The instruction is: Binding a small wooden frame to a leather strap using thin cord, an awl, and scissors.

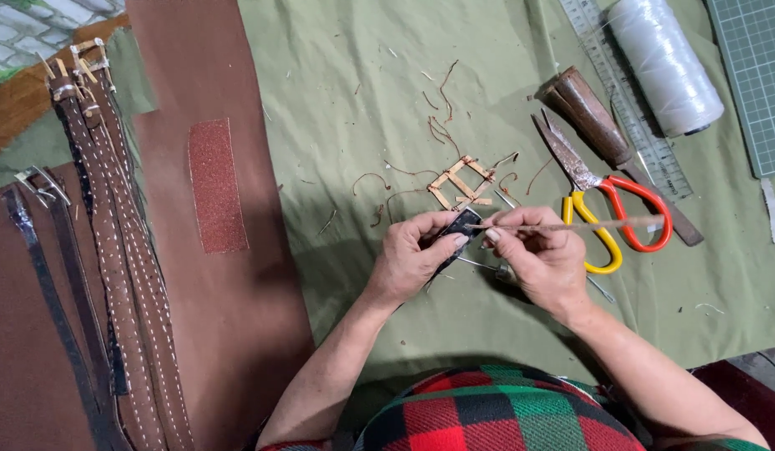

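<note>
My left hand (408, 259) pinches a small dark leather piece (462, 224) between thumb and fingers over the green cloth (345, 100). My right hand (542, 259) grips a thin brown strip (571, 225) that runs level to the right, its left end meeting the dark piece. Just beyond my fingers lies a small tan frame of leather strips (461, 182). A thin metal needle-like tool (479, 265) lies under my hands.
Scissors with yellow and orange handles (608, 209) lie right of my hands, beside a brown sheathed tool (583, 108), a clear ruler (629, 92), a white thread spool (664, 63) and a cutting mat (759, 75). Stitched brown belts (120, 250), sandpaper (214, 185) and brown leather (237, 292) lie left.
</note>
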